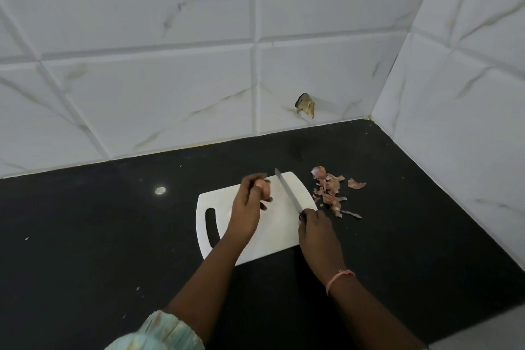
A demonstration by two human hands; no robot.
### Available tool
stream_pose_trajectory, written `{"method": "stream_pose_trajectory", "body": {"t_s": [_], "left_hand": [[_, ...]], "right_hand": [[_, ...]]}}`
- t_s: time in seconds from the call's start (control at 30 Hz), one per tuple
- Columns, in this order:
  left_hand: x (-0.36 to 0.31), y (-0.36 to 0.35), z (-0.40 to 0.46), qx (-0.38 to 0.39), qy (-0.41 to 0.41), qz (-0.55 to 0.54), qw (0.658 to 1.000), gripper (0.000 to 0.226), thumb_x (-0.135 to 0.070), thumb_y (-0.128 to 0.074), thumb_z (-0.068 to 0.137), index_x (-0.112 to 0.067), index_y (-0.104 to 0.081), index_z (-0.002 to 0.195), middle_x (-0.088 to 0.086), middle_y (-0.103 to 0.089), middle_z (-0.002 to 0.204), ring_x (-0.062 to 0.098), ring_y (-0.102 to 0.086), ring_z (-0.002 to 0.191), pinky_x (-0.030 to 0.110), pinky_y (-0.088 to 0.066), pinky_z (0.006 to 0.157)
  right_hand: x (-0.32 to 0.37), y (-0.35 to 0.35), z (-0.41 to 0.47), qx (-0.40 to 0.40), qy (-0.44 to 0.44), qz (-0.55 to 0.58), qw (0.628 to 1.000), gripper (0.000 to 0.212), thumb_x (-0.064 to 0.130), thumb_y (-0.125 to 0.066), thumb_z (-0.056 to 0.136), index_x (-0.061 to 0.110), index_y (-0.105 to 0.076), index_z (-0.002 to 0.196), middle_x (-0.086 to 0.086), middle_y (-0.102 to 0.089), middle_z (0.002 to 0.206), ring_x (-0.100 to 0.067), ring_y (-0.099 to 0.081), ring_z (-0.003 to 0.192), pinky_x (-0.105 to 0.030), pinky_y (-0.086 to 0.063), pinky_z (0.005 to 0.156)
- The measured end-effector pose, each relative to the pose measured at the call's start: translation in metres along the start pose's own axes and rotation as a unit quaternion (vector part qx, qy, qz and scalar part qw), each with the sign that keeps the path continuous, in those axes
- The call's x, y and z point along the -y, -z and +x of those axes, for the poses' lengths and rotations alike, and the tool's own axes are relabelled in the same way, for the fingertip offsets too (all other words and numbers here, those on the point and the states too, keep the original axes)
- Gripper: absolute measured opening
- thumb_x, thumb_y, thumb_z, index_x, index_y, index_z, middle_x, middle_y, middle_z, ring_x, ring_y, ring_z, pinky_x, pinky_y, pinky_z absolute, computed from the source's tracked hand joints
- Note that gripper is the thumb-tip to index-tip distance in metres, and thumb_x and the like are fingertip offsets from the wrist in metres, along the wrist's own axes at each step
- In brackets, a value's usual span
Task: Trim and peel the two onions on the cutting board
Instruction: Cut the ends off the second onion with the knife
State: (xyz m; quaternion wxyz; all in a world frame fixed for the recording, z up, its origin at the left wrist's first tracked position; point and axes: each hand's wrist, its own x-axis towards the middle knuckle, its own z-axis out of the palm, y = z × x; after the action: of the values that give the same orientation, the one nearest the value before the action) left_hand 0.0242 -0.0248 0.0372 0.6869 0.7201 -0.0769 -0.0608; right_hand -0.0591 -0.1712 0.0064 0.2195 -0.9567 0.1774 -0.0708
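A pale green sleeve (159, 332) covers the left forearm at the bottom edge. The left hand (247, 202) curls its fingers around a pinkish onion (262, 187), held over the far part of the white cutting board (272, 236). The right hand (315, 224), a pink band (339, 278) at its wrist, grips a knife (288, 192) whose blade angles across the board's right side. Papery onion skins (331, 192) lie heaped on the black counter (99, 236) just beside the board.
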Motion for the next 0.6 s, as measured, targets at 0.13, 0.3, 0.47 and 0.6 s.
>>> {"method": "stream_pose_trajectory", "body": {"t_s": [0.13,0.3,0.47,0.6], "left_hand": [[0.011,-0.026,-0.003,0.047,0.218,-0.203,0.953,0.034,-0.024,-0.031,0.104,-0.017,-0.063,0.114,0.012,-0.068,0.110,0.018,-0.055,0.070,0.029,-0.042,0.063],[0.029,-0.035,-0.013,0.077,0.180,-0.118,0.973,0.033,-0.027,-0.032,0.106,-0.013,-0.058,0.121,0.007,-0.064,0.095,0.012,-0.050,0.064,0.029,-0.042,0.063],[0.034,-0.034,-0.013,0.072,0.166,-0.115,0.977,0.034,-0.034,-0.034,0.106,-0.010,-0.057,0.109,0.003,-0.059,0.084,0.010,-0.047,0.062,0.026,-0.039,0.060],[0.034,-0.035,-0.016,0.071,0.154,-0.054,0.984,0.046,-0.042,-0.031,0.106,-0.006,-0.060,0.105,0.004,-0.065,0.085,0.011,-0.059,0.072,0.023,-0.046,0.063]], "right_hand": [[-0.012,0.003,-0.007,0.020,0.011,-0.008,1.000,0.029,0.029,-0.052,0.096,0.025,-0.047,0.125,0.001,-0.047,0.126,-0.013,-0.048,0.112,-0.027,-0.052,0.085],[-0.012,0.007,-0.007,-0.017,0.034,0.060,0.997,0.034,0.033,-0.055,0.094,0.025,-0.049,0.127,0.003,-0.047,0.124,-0.011,-0.048,0.111,-0.028,-0.050,0.088],[-0.002,0.012,0.001,-0.007,0.088,0.166,0.982,0.036,0.033,-0.055,0.095,0.028,-0.047,0.129,0.012,-0.048,0.109,-0.006,-0.048,0.104,-0.026,-0.049,0.088],[0.008,0.010,0.004,0.052,0.118,0.220,0.967,0.042,0.029,-0.057,0.094,0.032,-0.044,0.134,0.011,-0.047,0.125,-0.003,-0.047,0.113,-0.022,-0.047,0.093]]}}
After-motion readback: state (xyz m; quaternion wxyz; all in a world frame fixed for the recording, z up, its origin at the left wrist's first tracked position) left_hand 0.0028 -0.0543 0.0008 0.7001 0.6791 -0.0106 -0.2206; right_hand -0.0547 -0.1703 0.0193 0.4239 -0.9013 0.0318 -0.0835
